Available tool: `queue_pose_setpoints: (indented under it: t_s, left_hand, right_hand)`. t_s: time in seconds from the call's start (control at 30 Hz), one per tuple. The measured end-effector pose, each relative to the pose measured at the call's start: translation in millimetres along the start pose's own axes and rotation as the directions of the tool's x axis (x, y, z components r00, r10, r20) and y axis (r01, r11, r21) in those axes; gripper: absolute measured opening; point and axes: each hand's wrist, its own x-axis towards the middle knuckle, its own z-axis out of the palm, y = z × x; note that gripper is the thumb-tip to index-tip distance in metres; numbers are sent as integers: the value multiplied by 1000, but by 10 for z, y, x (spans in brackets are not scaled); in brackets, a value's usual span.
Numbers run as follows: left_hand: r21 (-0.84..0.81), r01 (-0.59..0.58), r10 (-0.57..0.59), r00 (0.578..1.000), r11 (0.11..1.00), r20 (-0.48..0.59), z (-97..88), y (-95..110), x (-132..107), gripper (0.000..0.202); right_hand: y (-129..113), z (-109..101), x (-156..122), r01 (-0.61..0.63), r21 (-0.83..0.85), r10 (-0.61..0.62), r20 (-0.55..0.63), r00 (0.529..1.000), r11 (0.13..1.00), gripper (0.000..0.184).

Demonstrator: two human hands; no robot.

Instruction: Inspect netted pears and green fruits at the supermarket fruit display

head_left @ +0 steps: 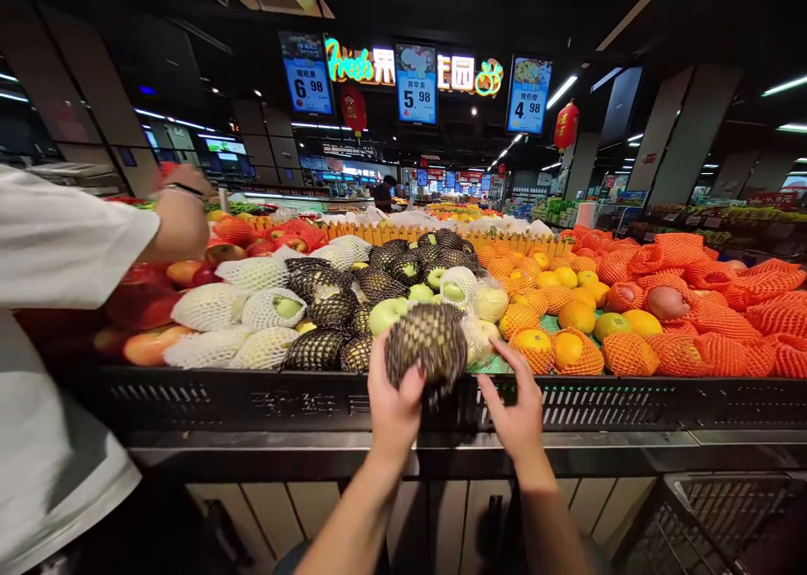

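Note:
My left hand [395,398] is closed around a roundish fruit in a black net sleeve [429,345], lifted just above the front edge of the display. Motion blurs the fruit, and its kind is hard to make out. To its right, my right hand [518,403] is open, fingers spread and apart from the fruit. Behind the held fruit lie green apples [387,314] and other black-netted fruit [331,308]. Clear-wrapped pale fruit [482,340] sits just beyond my right fingertips.
Oranges in orange nets [571,352] fill the right side; white-netted fruit [208,306] lies left. A black slotted rim [598,405] runs along the front. At left, a person in a white shirt [63,239] reaches over the fruit. A cart [725,508] stands lower right.

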Motion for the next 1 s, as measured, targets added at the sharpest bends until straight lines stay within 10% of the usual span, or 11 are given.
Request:
queue_pose_setpoints:
  t_s: [0.13,0.27,0.73,1.0]
  left_hand:
    - [-24,134,-134,991,991,1,-132,89,-747,70]
    - [-75,360,-360,933,930,21,-65,124,-974,75]
    - [-203,543,-548,835,815,36,-4,340,-1199,63]
    - [-93,480,-448,861,872,240,1,279,-1322,57]
  right_hand:
    - [-676,-138,-367,57,-31,-58,-58,997,998,36]
    - [-975,-218,-516,131,-197,-133,2,991,972,31]
    - [-910,-346,-705,-27,-290,48,65,997,957,40]
    - [-708,-361,-836,-234,-335,262,42,964,913,61]
